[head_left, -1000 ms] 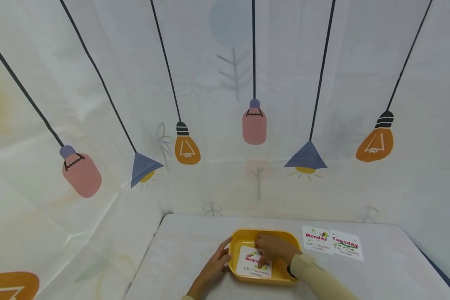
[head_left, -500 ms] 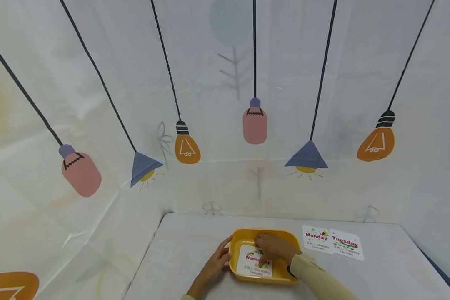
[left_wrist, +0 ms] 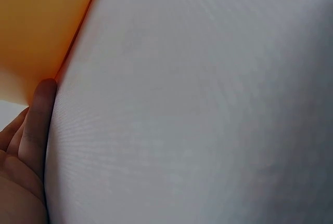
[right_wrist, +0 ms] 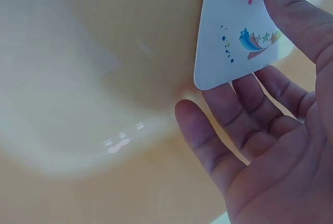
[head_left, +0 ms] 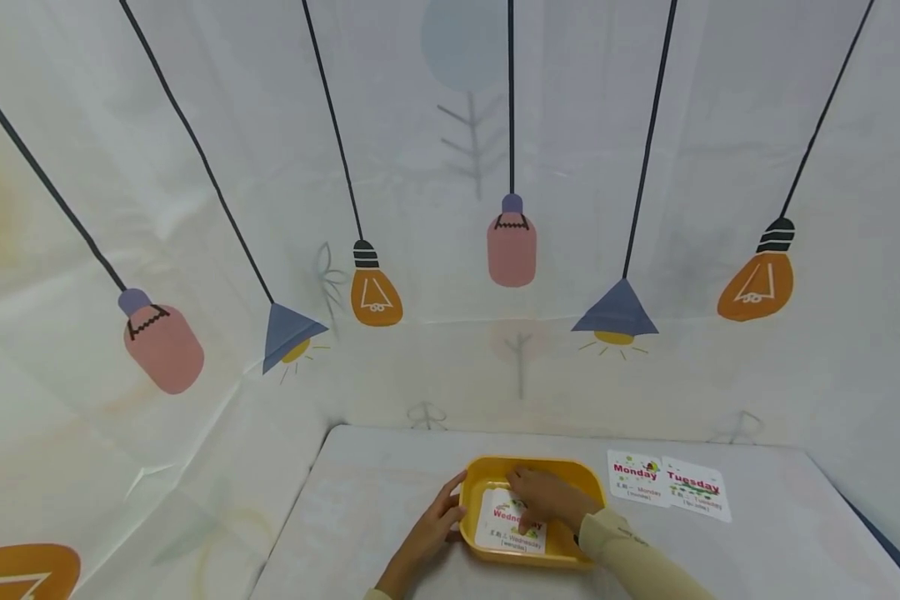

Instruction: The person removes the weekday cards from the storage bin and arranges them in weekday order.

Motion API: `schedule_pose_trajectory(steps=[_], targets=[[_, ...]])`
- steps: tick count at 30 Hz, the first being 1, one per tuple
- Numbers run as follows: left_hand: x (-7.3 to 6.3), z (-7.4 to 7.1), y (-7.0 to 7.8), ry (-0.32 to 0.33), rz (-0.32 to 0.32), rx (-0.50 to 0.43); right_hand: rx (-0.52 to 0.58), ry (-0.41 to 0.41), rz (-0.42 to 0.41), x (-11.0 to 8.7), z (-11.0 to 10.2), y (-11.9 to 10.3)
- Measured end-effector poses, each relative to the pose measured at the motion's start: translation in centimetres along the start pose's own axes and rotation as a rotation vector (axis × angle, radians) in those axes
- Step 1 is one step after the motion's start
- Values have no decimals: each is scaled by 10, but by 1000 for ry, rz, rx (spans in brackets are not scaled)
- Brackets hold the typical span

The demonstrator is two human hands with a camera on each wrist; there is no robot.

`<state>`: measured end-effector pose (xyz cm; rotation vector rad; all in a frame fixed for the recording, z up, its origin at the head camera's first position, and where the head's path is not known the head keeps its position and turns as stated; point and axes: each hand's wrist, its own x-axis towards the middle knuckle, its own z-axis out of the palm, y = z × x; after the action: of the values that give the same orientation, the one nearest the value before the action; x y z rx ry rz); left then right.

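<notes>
A yellow tray (head_left: 528, 562) sits on the white table in the head view. Inside it lies a white card (head_left: 504, 535) with red "Wednesday" lettering, partly covered by my right hand (head_left: 551, 497). That hand pinches the card: in the right wrist view the thumb is on the printed face, and the fingers (right_wrist: 223, 107) meet the edge from underneath. My left hand (head_left: 429, 527) rests with extended fingers against the tray's left side. In the left wrist view a straight finger (left_wrist: 39, 122) lies along the tray's outer wall (left_wrist: 41, 31).
To the right of the tray, a "Monday" card (head_left: 637, 479) and a "Tuesday" card (head_left: 696, 489) lie side by side on the white table (head_left: 375, 475). Behind the table hangs a pale backdrop (head_left: 420, 367) printed with lamps and bulbs.
</notes>
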<state>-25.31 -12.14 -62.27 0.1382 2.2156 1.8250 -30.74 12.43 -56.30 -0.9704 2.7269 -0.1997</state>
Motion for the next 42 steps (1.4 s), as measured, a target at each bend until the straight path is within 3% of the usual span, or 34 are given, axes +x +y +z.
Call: schedule_pose_trajectory(steps=[11, 20, 34, 42], targets=[[1, -1, -2, -30, 8, -39, -48, -11, -7, 0, -4, -4], [1, 0, -2, -5, -6, -13, -7, -7, -4, 1, -3, 1], [-2, 1, -4, -7, -11, -28, 230, -3, -62, -9, -21, -5], [-1, -3, 1, -31, 28, -25, 387, 22, -106, -6, -19, 3]])
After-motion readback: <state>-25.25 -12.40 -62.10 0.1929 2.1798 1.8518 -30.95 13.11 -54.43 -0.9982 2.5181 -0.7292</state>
